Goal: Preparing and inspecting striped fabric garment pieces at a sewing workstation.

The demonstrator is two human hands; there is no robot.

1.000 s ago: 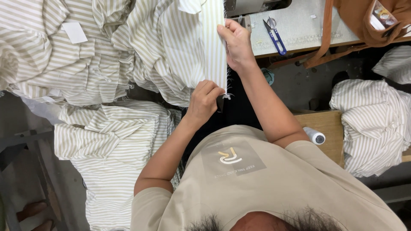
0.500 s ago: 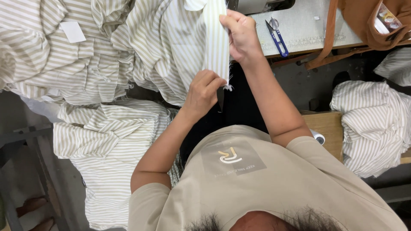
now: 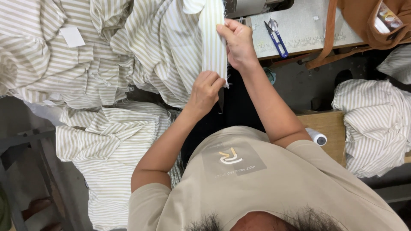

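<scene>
the left hand (image 3: 204, 90) pinches the low end of a folded striped strip (image 3: 212, 42); the right hand (image 3: 236, 42) grips it higher up, just by the table (image 3: 299, 32). the strip is folded flat and held straight, but not yet sewn; striped piles (image 3: 85, 55) lie all around; snips (image 3: 276, 34) rest untouched.

Left hand (image 3: 204, 90), right hand (image 3: 238, 42) pinch striped fabric strip (image 3: 212, 40); snips (image 3: 275, 34) on table (image 3: 308, 32).

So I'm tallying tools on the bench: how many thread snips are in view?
1. The blue-handled thread snips lie on the sewing table, right of the right hand. Others may be hidden under the striped fabric.
</scene>
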